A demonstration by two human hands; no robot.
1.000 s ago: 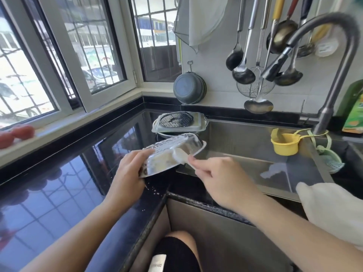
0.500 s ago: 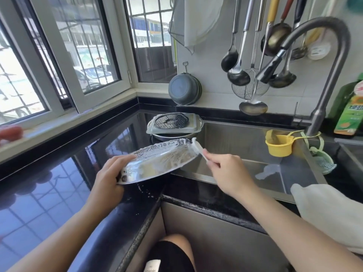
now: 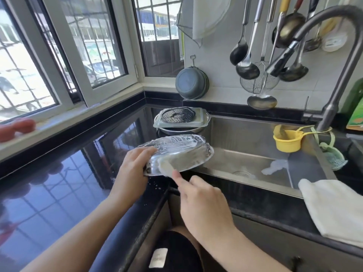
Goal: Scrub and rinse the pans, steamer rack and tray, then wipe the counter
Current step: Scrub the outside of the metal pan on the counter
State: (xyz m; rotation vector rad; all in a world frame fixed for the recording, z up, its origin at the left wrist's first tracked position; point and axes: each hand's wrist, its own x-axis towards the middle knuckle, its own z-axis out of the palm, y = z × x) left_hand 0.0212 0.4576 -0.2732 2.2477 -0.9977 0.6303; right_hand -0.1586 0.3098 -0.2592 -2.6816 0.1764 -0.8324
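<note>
Clearly the job was only in its early stretch: the round stainless-steel pan [image 3: 176,154], streaked all over with white suds, was at the scrubbing stage and had not been rinsed, for no water ran from the curved grey faucet [image 3: 334,61]. Behind it, at the back left corner of the steel sink [image 3: 255,154], a rectangular metal tray [image 3: 200,122] sat on top of another shallow round pan [image 3: 176,131], with the dark perforated steamer rack [image 3: 177,114] lying in the tray; whether those had been washed I could not tell from where I stood. The glossy black tabletop [image 3: 59,193] carried flecks of foam just under the soapy pan, so wiping it looked to be left for last, and a white cloth [image 3: 334,209] lay draped over the sink's front right edge. The left hand [image 3: 131,173] was clamped on the near left rim of the soapy pan, fingers over the top and the thumb beneath, holding it tilted above the tabletop's edge with its far side leaning over the sink. The right hand [image 3: 202,203] was closed round a white scrubbing brush [image 3: 167,167], forefinger stretched along it, the soapy head pressed against the pan's near side. The two hands were near each other but not touching.
</note>
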